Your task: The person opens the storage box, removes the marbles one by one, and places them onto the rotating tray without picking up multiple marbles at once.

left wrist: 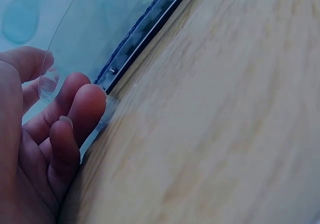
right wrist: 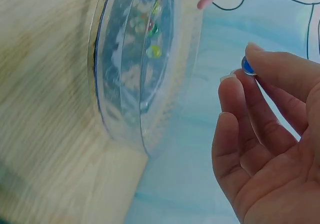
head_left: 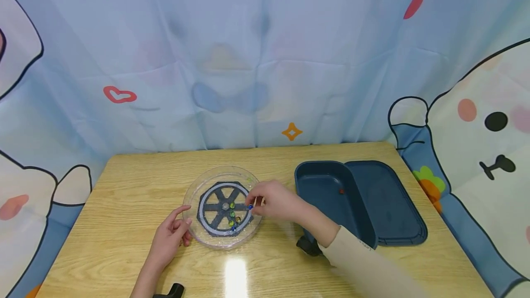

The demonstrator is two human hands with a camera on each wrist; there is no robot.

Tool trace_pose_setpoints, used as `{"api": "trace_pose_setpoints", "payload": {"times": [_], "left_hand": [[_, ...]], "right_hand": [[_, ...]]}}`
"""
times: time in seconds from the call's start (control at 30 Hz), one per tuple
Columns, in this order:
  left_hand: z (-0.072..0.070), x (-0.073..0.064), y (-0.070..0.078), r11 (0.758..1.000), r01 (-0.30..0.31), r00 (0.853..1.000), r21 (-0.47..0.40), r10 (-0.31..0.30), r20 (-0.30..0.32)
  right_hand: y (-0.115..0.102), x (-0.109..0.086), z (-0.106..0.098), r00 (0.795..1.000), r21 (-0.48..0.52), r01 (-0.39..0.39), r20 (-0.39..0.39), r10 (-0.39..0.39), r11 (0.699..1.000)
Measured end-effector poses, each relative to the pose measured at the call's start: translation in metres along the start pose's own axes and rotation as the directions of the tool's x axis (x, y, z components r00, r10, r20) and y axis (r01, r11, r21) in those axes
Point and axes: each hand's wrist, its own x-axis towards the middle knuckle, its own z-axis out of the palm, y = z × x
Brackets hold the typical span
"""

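Note:
Between thumb and fingertips, the right hand pinches a blue glass marble above the right rim of a clear round container. The left hand holds the container's left rim, its fingers bent against the outer wall. Inside the container lies a dark wheel-like piece with spokes and a pale ring. Several green and yellow marbles, an amber one and a blue one sit in the container's lower right part.
A deep navy tray stands to the right with a small reddish piece inside. Its flat navy lid lies beside it, partly under the tray. A patterned curtain hangs behind the wooden table.

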Motion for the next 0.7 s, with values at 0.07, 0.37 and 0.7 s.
{"api": "trace_pose_setpoints", "payload": {"times": [0.07, 0.37, 0.7], "left_hand": [[0.000, 0.000, 0.000, 1.000, -0.003, 1.000, 0.002, 0.003, -0.002], [0.001, 0.000, 0.001, 1.000, -0.001, 1.000, 0.006, 0.001, -0.006], [0.001, 0.000, 0.001, 1.000, 0.015, 1.000, 0.011, -0.015, -0.011]], "right_hand": [[-0.002, 0.003, 0.004, 1.000, 0.025, 0.008, 0.004, -0.008, 1.000], [-0.001, 0.007, 0.012, 1.000, 0.164, -0.007, 0.009, 0.005, 0.986], [0.008, -0.010, -0.003, 0.995, 0.313, -0.090, -0.021, 0.102, 0.946]]}}
